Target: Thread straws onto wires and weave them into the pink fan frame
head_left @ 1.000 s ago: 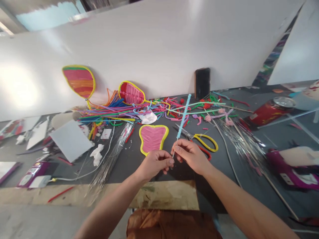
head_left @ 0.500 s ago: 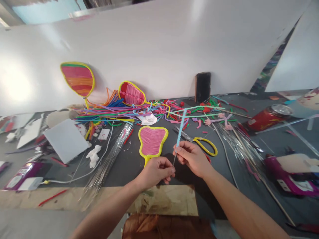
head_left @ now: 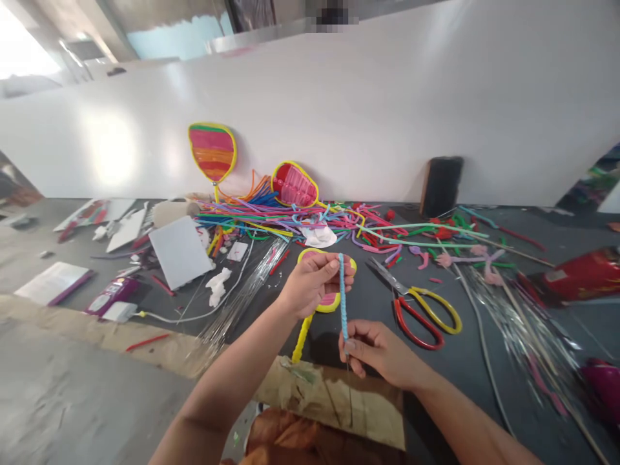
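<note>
A light blue pipe cleaner (head_left: 343,298) on a thin wire stands nearly upright between my hands. My left hand (head_left: 312,282) pinches its top end with thumb and fingers. My right hand (head_left: 375,349) is closed round its lower end, just above the table's front edge. Behind my left hand lies a pink paddle shape with a yellow rim and handle (head_left: 310,326), partly hidden. Red and yellow scissors (head_left: 421,310) lie open to the right of my hands.
A heap of coloured pipe cleaners (head_left: 310,219) runs along the white wall, with two finished striped paddles (head_left: 213,152) leaning there. A dark phone (head_left: 440,187) stands upright. Silver wire bundles (head_left: 513,316) and a red can (head_left: 581,274) lie right; white boards (head_left: 179,252) and boxes left.
My left hand has gone from the wire's lower end up to the top of the blue pipe cleaner. My right hand has slid down to the lower end. The view has swung left.
</note>
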Available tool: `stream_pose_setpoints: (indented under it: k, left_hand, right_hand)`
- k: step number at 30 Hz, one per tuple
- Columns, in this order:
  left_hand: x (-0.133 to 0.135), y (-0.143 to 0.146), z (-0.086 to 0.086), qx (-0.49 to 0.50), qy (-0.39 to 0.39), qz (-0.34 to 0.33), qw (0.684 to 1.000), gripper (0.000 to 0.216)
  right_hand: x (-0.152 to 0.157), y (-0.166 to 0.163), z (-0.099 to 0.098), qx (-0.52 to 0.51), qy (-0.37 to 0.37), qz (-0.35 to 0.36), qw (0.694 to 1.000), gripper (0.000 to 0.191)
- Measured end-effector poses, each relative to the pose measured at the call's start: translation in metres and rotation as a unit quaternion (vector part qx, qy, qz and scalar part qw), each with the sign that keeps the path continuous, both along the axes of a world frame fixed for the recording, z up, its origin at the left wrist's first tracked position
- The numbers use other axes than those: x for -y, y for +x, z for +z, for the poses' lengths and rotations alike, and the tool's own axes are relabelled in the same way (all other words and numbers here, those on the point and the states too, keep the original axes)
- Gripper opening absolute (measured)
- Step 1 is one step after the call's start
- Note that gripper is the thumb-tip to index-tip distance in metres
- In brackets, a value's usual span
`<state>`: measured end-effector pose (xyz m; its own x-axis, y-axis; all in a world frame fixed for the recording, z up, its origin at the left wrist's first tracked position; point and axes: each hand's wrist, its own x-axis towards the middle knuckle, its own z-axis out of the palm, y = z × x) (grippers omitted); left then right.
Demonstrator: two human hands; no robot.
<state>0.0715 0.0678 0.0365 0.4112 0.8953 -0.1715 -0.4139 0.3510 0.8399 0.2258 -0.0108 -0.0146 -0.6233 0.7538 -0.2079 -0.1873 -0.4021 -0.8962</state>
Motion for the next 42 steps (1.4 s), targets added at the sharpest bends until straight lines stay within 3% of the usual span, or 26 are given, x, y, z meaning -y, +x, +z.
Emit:
stream_pose_setpoints:
  k: [4, 15, 18, 24, 27, 38, 42]
  left_hand:
    - [-0.001, -0.001, -0.004, 0.021, -0.024, -0.013, 0.999, 0.02]
    - [-0.005, 0.0, -0.008, 0.012, -0.024, 0.045, 0.999, 0.02]
    - [-0.004, -0.002, -0.013, -0.017, -0.028, 0.008, 0.999, 0.023]
    - [0.021, -0.004, -0.028, -0.173, -0.06, -0.125, 0.975, 0.036]
    - [0.035, -0.001, -0.036, -0.202, -0.066, -0.189, 0.959, 0.037]
    - [0.04, -0.005, -0.044, -0.13, -0.053, -0.231, 0.963, 0.031]
    - [0.042, -0.007, -0.049, -0.108, -0.062, -0.214, 0.969, 0.03]
  right_hand:
    - [0.0, -0.001, -0.001, 0.004, -0.001, 0.019, 1.0, 0.031]
    - [0.001, -0.003, -0.004, -0.011, -0.028, 0.032, 0.999, 0.031]
    - [-0.002, -0.001, -0.004, -0.024, -0.017, 0.002, 1.0, 0.029]
    - [-0.016, 0.012, -0.006, -0.061, 0.022, -0.194, 0.979, 0.019]
    - [-0.02, 0.017, -0.008, -0.04, 0.041, -0.248, 0.967, 0.018]
    - [-0.015, 0.003, -0.005, 0.037, 0.11, -0.203, 0.972, 0.031]
    - [-0.016, -0.001, -0.001, 0.049, 0.082, -0.206, 0.974, 0.032]
